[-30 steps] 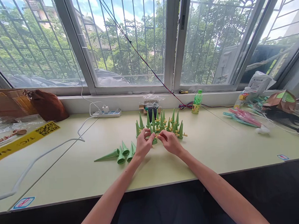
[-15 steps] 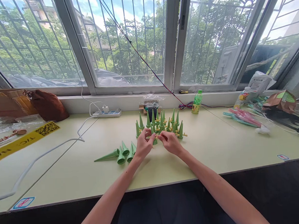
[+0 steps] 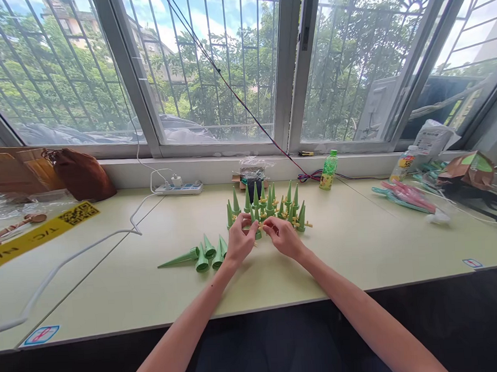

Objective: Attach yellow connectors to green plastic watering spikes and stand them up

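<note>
My left hand [image 3: 241, 242] is closed around a green plastic plant watering spike [image 3: 258, 235], which stands point up over the table. At its side, the fingertips of my right hand [image 3: 285, 238] are pinched together at a small yellow valve [image 3: 262, 226]; the fingers partly hide it. Just behind both hands, several similar green spikes [image 3: 302, 218] stand upright in a group, many with yellow valves sticking out. Left of my left hand, several loose spikes [image 3: 202, 260] without visible valves stand or lie on the table, one on its side.
The pale table [image 3: 124, 292] runs under a barred window. A power strip [image 3: 180, 189] with a white cable, a small opened box [image 3: 254, 177] and a green-capped bottle [image 3: 328, 170] line the back. A brown pouch [image 3: 79, 175] is at left; pink and teal plastic pieces [image 3: 407, 195] lie at right.
Both hands keep almost the same place and grip at the spike and valve. The whole view has shifted very slightly.
</note>
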`<state>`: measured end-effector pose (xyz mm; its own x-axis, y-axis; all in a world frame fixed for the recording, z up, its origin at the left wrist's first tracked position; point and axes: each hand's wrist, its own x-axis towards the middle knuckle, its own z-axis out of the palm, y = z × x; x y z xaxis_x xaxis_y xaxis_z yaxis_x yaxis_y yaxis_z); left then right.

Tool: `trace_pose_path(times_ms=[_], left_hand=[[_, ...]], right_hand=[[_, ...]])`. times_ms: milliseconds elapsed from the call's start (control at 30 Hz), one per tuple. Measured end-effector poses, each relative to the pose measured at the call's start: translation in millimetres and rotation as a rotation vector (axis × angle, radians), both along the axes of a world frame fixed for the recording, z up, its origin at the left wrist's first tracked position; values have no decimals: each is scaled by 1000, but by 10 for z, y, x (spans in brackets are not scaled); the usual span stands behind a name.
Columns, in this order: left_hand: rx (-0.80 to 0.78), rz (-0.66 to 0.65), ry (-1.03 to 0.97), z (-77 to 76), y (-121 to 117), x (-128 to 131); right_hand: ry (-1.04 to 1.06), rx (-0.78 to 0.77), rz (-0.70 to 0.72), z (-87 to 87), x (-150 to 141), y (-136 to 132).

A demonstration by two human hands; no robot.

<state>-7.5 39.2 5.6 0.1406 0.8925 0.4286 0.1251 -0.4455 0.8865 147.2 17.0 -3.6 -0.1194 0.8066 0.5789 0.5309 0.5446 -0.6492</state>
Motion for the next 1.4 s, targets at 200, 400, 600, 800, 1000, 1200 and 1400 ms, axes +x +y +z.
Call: trace_pose_path(times_ms=[200,400,600,800,1000,1200,1400], left_hand=[[-53,-60,-69,7,19,-15],[-85,-67,-89,-7,37,-30],[-81,-87,-97,4,25,-33],[-125,-100,-105,4,12,-40],[-108,-112,-114,6,10,-37],[-91,-132,-105,9,-5,-32],[-88,-149,-91,29,-27,-33]], right_hand=[[5,-8,-15,-9,3,6],[4,-12,-4,-13,-1,-1],[-21,-12,-18,-15,15,-1],[-25,-10,-34,-6,13,-6],[-41,-3,-49,-14,15,-12],[-52,12,-59,-17,12,-9],[-59,4,-70,1,2,-23]])
